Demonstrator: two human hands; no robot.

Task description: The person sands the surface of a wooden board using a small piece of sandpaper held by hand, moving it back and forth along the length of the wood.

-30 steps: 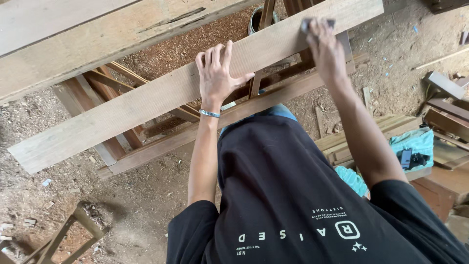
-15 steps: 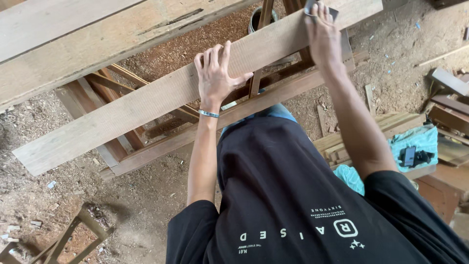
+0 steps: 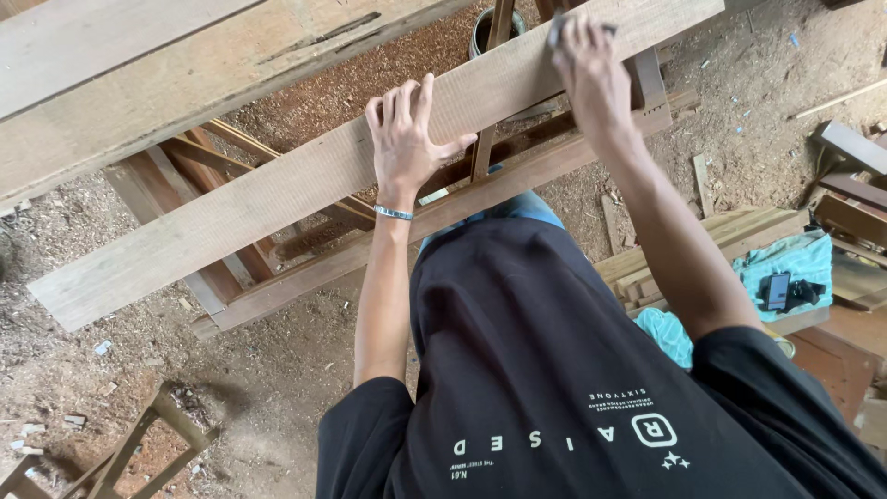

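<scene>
A long pale wooden plank (image 3: 277,199) lies slanted across a wooden frame. My left hand (image 3: 408,129) rests flat on the plank's top face, fingers spread, a thin metal bracelet on the wrist. Further to the right along the plank, my right hand (image 3: 591,69) presses a small grey sanding piece (image 3: 557,28) against the wood; my fingers cover most of it. Both arms reach out over my black shirt.
A wider old beam (image 3: 157,83) runs parallel above the plank. Sawdust covers the ground. A round tin (image 3: 488,26) stands behind the plank. Stacked boards with a teal cloth (image 3: 785,263) and a dark phone lie at right. A small wooden frame (image 3: 139,448) sits lower left.
My right hand has slid leftward down the plank with the sanding piece. My left hand stays pressed in the same place.
</scene>
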